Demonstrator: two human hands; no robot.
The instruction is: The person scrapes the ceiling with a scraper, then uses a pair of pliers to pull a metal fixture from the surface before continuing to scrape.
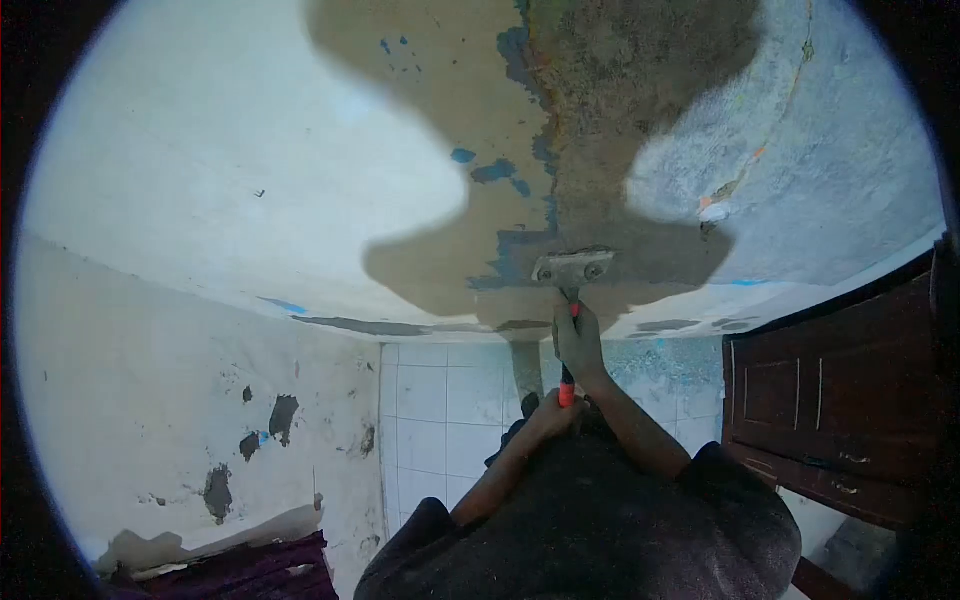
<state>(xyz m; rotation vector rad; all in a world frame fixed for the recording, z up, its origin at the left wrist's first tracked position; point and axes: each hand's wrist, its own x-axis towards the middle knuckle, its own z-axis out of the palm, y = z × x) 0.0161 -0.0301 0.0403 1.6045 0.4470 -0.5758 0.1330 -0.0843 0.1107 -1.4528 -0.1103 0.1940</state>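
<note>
A long-handled scraper [570,352] with a wide metal blade is held in both hands, its blade against the wall [250,140]. My right hand [580,345] is wrapped round the upper handle, just below the blade. Lower down, my left hand [556,414] closes round the handle near its red end. The blade meets the wall at the lower border of a rough grey bare patch [640,130]. To its left the cream paint is ragged, with blue spots showing through. Shadow falls over this part of the wall.
White tiles [440,395] cover the floor, with flakes lying near the wall's foot at right. A dark wooden cabinet [830,385] stands on the right. The left wall [190,370] has grey chipped spots, and purple cloth [240,570] lies at the lower left.
</note>
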